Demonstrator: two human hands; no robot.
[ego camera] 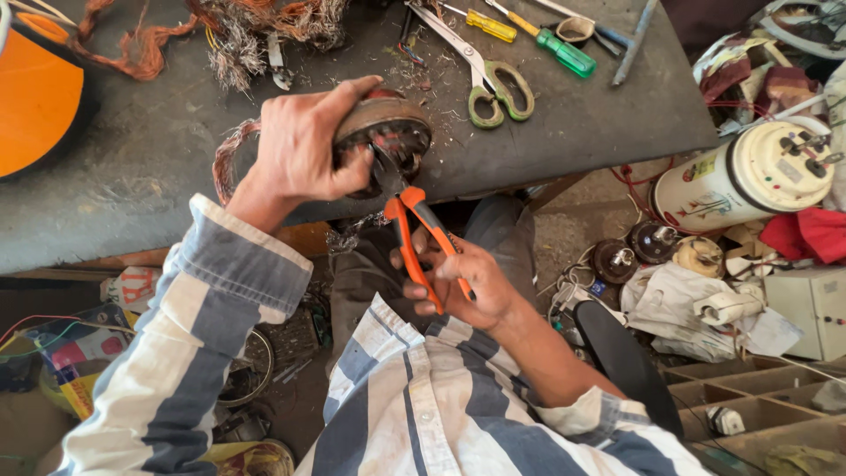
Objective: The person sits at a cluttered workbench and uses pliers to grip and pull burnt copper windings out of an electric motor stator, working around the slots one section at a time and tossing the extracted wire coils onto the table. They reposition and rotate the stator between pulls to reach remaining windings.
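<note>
Gripping the round motor stator (384,132) at the workbench (132,176) edge, the left hand (300,150) steadies it. Below it, the right hand (458,282) is closed around orange-handled pliers (414,238), their nose inside the stator. Green-handled scissors (493,88), screwdrivers (564,53) and tangled copper wire (256,26) lie beyond on the bench.

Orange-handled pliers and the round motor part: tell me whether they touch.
Touching. The head view shows the pliers, held in the right hand, with their dark nose pushed into the round motor part that the left hand grips.
</note>
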